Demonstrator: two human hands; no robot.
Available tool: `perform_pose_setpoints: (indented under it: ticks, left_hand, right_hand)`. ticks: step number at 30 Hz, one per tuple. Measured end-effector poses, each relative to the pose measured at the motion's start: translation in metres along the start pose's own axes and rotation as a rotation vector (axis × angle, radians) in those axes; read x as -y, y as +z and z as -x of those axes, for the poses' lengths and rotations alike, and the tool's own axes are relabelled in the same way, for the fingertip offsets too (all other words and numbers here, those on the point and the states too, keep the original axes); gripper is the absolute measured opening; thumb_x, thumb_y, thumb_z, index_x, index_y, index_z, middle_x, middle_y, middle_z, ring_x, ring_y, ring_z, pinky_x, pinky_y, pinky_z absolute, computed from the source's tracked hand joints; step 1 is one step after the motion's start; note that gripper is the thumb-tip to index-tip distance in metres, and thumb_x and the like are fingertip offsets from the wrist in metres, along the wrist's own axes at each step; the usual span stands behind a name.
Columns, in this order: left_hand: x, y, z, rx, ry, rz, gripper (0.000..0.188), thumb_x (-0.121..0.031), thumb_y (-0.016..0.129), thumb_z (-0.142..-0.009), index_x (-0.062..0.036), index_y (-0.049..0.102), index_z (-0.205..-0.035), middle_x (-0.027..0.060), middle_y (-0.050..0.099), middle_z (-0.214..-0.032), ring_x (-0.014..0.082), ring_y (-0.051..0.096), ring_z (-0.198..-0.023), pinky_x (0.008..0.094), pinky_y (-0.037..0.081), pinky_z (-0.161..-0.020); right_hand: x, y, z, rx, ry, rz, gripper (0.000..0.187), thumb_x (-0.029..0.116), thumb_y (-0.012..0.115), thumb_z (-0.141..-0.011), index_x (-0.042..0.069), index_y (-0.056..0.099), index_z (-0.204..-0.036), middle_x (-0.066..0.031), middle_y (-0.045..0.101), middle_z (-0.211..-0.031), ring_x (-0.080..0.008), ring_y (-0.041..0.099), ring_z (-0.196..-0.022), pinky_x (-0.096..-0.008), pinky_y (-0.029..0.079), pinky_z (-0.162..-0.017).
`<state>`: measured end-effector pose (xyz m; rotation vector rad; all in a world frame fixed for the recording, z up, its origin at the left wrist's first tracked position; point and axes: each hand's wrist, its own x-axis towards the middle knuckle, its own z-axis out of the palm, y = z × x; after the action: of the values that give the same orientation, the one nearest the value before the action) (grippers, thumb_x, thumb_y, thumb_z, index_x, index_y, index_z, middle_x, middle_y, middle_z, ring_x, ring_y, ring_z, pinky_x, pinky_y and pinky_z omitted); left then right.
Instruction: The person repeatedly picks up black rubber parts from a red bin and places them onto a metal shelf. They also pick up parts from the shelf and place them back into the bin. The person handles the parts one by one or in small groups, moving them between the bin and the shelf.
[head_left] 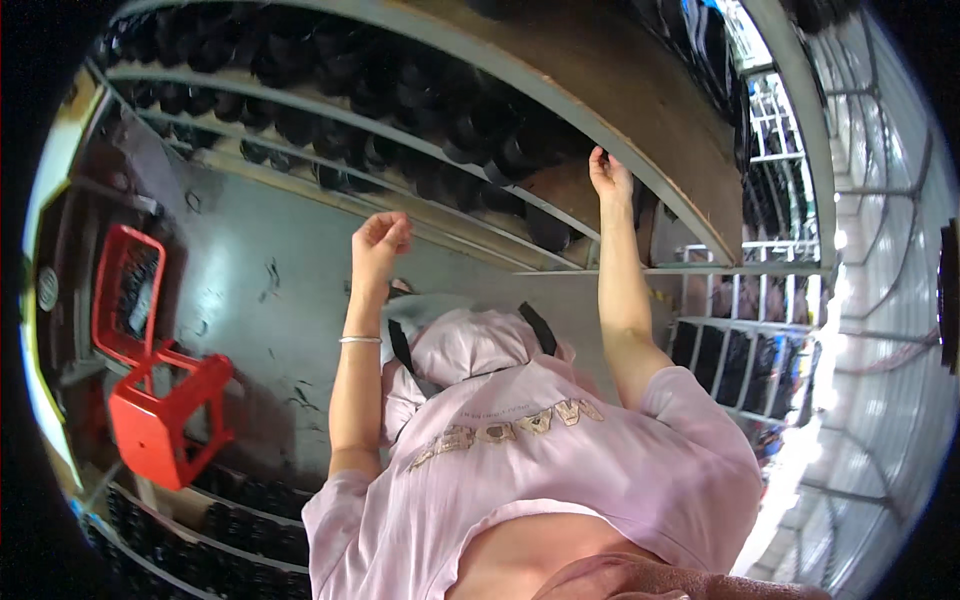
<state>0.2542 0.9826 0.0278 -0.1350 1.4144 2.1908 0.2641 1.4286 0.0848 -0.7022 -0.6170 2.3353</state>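
My left hand is raised in a loose fist with nothing in it, over the grey floor. A thin bracelet sits on that wrist. My right hand reaches further out, its fingers hooked on the grey metal rail of a shelf with a brown board. Rows of black rounded items fill the shelf just left of that hand. My pink shirt and black straps fill the lower middle.
A red stool and a red frame stand on the floor at the left. More shelves of black items run along the lower left. White wire racks holding dark goods stand at the right.
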Motion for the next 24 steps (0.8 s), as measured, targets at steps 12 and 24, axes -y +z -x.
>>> perform_pose_setpoints:
  ticks: [12, 24]
  left_hand:
    - [0.099, -0.106, 0.062, -0.402, -0.106, 0.258, 0.018, -0.014, 0.059, -0.086, -0.0014, 0.062, -0.098, 0.0045, 0.063, -0.087, 0.0087, 0.056, -0.076, 0.0211, 0.046, -0.064]
    - [0.073, -0.049, 0.003, -0.414, 0.074, 0.348, 0.019, -0.015, 0.058, -0.088, -0.0012, 0.06, -0.101, 0.0034, 0.061, -0.091, 0.0073, 0.054, -0.077, 0.0214, 0.045, -0.069]
  right_hand:
    - [0.009, 0.051, -0.056, -0.054, 0.029, 0.262, 0.031, 0.005, 0.04, -0.093, -0.007, 0.039, -0.121, -0.0224, 0.042, -0.127, -0.0319, 0.049, -0.109, -0.0443, 0.048, -0.091]
    - [-0.106, 0.108, 0.026, 0.459, -0.755, 1.893, 0.072, 0.031, 0.076, -0.071, 0.009, 0.042, -0.131, -0.0179, 0.047, -0.118, -0.0256, 0.052, -0.099, -0.0363, 0.047, -0.08]
